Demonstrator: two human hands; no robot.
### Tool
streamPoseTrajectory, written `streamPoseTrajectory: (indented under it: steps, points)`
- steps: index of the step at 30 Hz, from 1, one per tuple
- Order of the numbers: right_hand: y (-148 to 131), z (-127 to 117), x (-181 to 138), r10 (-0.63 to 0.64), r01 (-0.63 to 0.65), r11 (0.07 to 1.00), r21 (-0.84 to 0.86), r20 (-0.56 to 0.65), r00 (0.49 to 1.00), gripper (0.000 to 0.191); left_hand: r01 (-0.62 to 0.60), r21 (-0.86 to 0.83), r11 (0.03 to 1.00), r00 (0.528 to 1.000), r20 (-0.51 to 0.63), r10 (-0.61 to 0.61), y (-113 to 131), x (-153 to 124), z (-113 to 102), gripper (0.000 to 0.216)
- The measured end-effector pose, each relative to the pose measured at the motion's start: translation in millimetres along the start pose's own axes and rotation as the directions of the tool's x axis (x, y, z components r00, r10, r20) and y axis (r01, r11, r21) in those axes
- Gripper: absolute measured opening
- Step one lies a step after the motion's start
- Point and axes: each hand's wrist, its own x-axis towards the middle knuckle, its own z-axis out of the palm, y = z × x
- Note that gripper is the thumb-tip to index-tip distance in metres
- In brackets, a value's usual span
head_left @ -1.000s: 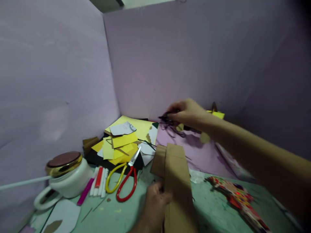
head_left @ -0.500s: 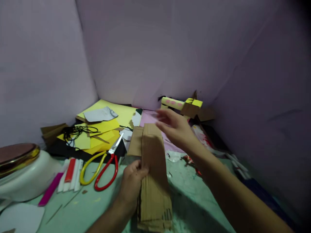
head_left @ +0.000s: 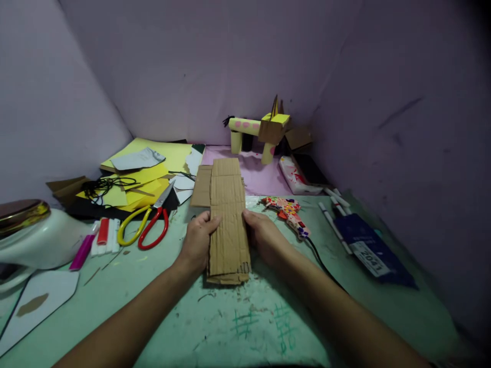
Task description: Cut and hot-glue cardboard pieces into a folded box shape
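A long strip of folded brown corrugated cardboard lies on the green table in front of me. My left hand grips its left edge, thumb on top. My right hand grips the right edge the same way. Both hands are closed on the cardboard near its lower half. The strip's far end reaches toward the pink sheet at the back.
Scissors with yellow and red handles lie to the left beside markers, yellow paper scraps and black string. A white jar stands far left. A cardboard animal figure stands at the back. A patterned glue gun and a dark booklet lie right.
My right hand left the black string on the yellow papers, came back and took the cardboard's right edge. The view swung right and down, showing the cardboard figure.
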Motion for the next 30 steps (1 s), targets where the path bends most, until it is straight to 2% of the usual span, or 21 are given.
streamPoseTrajectory:
  steps: [12, 15, 22, 26, 30]
  points:
    - [-7.2, -9.2, -5.0, 0.098, -0.11, 0.983, 0.15, 0.086, 0.991, 0.012, -0.019, -0.018, 1.0, 0.999, -0.044, 0.018, 3.6, 1.9, -3.6, 0.026]
    - [-8.5, -6.7, -6.0, 0.043, -0.062, 0.977, 0.206, 0.092, 0.995, 0.017, -0.03, -0.033, 0.999, 0.999, -0.035, 0.029, 4.1, 2.6, -4.0, 0.03]
    - [-3.2, 3.2, -6.1, -0.116, 0.1, 0.936, 0.339, 0.026, 0.993, 0.035, -0.043, -0.031, 0.999, 0.999, 0.015, 0.043, 0.0, 0.0, -1.0, 0.04]
    - [0.7, 1.8, -3.0, -0.141, 0.125, 0.92, 0.372, 0.017, 0.99, 0.033, -0.048, 0.027, 0.998, 0.997, 0.067, 0.046, -3.3, -0.9, -3.5, 0.041]
    - [0.9, 1.8, -1.9, -0.134, 0.112, 0.911, 0.397, 0.028, 0.991, 0.029, -0.079, 0.153, 0.985, 0.991, 0.121, 0.06, -4.3, -0.5, -8.7, 0.046]
